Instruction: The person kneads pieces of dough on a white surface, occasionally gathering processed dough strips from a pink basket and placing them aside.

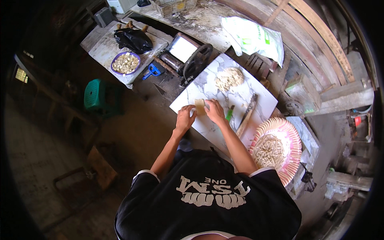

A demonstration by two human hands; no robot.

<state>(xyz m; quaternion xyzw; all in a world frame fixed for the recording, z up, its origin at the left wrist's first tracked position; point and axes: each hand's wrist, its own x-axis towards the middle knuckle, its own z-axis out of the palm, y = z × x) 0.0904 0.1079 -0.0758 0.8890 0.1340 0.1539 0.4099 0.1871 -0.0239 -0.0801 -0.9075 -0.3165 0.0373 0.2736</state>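
On the marble-patterned white tabletop (208,84) lies a small flat rectangle of pale dough (200,107). My left hand (185,119) has its curled fingers at the left side of this piece. The fingers of my right hand (215,111) bend in at its right side, so both hands hold it by the edges. A heap of pale dough pieces (229,79) sits farther back on the tabletop. Right of my right hand are a green-handled tool (229,113) and a long dark blade (250,107) beside a wooden stick (244,124).
A pink-lined round basket (295,140) at right holds thin dough sticks (270,150). Beyond the tabletop stands a roller machine with a dark handwheel (197,64). Leftward are a blue scoop (152,71), purple basin (139,60), black bag (134,40) and green stool (96,96). A white sack (254,38) lies behind.
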